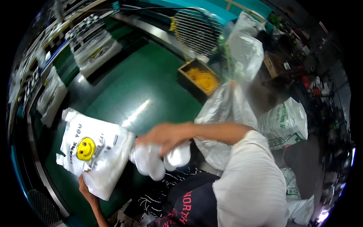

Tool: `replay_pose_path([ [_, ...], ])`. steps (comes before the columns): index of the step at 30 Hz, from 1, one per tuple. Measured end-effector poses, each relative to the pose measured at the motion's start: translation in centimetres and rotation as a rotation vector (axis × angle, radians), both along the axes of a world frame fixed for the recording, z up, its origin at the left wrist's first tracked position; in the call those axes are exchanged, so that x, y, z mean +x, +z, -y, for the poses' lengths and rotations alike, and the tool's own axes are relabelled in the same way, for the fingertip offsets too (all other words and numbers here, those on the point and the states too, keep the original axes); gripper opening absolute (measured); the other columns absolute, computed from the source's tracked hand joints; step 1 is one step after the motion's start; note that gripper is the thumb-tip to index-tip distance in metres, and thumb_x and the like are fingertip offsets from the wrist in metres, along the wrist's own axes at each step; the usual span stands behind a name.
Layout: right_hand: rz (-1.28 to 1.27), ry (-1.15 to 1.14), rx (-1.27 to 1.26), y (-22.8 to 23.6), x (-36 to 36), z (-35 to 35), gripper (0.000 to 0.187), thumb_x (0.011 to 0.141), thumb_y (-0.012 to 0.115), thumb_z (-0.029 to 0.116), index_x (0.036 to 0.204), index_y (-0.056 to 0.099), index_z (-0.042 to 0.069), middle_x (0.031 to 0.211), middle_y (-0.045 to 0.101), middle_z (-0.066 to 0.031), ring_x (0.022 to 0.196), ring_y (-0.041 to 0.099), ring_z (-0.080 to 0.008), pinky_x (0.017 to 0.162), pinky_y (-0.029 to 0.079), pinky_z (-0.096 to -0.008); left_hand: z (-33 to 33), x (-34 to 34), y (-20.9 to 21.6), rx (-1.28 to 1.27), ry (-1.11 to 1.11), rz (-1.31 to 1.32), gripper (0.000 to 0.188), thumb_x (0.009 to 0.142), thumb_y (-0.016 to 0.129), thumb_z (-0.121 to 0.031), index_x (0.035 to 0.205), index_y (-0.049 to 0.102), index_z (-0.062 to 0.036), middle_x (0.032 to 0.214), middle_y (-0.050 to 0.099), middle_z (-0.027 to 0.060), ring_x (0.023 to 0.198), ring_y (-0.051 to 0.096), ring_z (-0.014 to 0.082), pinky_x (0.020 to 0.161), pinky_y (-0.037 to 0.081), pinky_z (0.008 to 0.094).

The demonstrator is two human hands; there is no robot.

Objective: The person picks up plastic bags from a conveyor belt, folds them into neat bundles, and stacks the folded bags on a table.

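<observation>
A thick stack of white plastic bags (pixel 113 147) with a yellow smiley print lies at the left on the green table. My left hand (pixel 87 189) is closed on its near edge, thumb on top and the other fingers hidden beneath. Just right of the stack, my right hand (pixel 162 137) is blurred by motion, its fingers bent down over some rounded white plastic pieces (pixel 149 162). These pieces hang under the hand by the near table edge, and it seems to grip them. The fingertips are partly hidden.
The green table (pixel 151 75) carries more bag stacks (pixel 96 55) at the far left. An open box (pixel 202 77) of yellow rubber bands sits at its right edge, below a round fan (pixel 198 30). Large white sacks (pixel 227 117) stand to the right, and another printed sack (pixel 285 123) beyond.
</observation>
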State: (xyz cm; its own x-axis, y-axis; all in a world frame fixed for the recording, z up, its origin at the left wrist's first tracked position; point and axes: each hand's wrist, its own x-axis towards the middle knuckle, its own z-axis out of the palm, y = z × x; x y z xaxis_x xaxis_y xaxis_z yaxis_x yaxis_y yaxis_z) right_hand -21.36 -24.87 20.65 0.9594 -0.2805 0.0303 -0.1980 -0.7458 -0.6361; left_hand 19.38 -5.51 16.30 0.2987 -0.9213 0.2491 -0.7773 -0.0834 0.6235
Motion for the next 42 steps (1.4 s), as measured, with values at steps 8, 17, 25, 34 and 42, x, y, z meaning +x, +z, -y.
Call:
replay_pose_path([
  [8, 0.886, -1.533, -1.125, 14.9, -30.0, 11.4, 0.068, 0.070, 0.076, 0.022, 0.124, 0.039, 0.003, 0.114, 0.057, -0.0237, 0.099, 0.059, -0.0383, 0.083, 0.050, -0.0431, 0.6, -0.8, -0.4, 0.036, 0.001, 0.042, 0.026, 0.081, 0.059, -0.005, 0.106, 0.063, 0.0007, 0.099, 0.065, 0.0159, 0.093, 0.063, 0.0279, 0.084, 0.048, 0.0351],
  [17, 0.101, -0.585, 0.190, 0.1, -10.6, 3.5, 0.047, 0.081, 0.068, 0.025, 0.121, 0.054, 0.004, 0.123, 0.057, -0.0126, 0.109, 0.057, -0.0234, 0.090, 0.047, -0.0360, 2.7, -2.8, 9.3, -0.151, -0.010, 0.086, 0.020, 0.082, 0.060, -0.008, 0.099, 0.062, 0.0027, 0.088, 0.067, 0.0102, 0.076, 0.063, 0.0172, 0.068, 0.048, 0.0295],
  [25, 0.299, -0.439, 0.583, -6.0, 3.8, -1.6, 0.063, 0.077, 0.075, 0.028, 0.127, 0.048, 0.001, 0.123, 0.055, -0.0143, 0.110, 0.053, -0.0239, 0.096, 0.043, -0.0364, -0.2, -2.2, 16.8, -0.231, -0.285, -0.532, 0.019, 0.085, 0.056, -0.014, 0.092, 0.062, 0.0030, 0.086, 0.064, 0.0105, 0.077, 0.061, 0.0183, 0.067, 0.048, 0.0292],
  [34, 0.461, -0.542, 0.903, 4.1, 5.8, 1.5, 0.060, 0.081, 0.070, 0.015, 0.131, 0.041, -0.001, 0.120, 0.057, -0.0126, 0.100, 0.059, -0.0195, 0.087, 0.048, -0.0324, 3.4, -6.0, 22.8, -0.281, 0.054, -0.118, 0.029, 0.088, 0.063, -0.027, 0.103, 0.067, -0.0023, 0.092, 0.068, 0.0077, 0.080, 0.064, 0.0154, 0.071, 0.049, 0.0263],
  [42, 0.155, -0.592, 0.485, -6.5, 7.3, -0.3, 0.070, 0.077, 0.073, 0.016, 0.134, 0.038, -0.003, 0.122, 0.056, -0.0180, 0.109, 0.056, -0.0255, 0.094, 0.044, -0.0348, 1.7, -2.6, -5.2, 0.209, 0.263, -0.460, 0.063, 0.086, 0.067, -0.028, 0.134, 0.039, 0.0025, 0.125, 0.054, 0.0153, 0.114, 0.053, 0.0244, 0.094, 0.044, 0.0333],
])
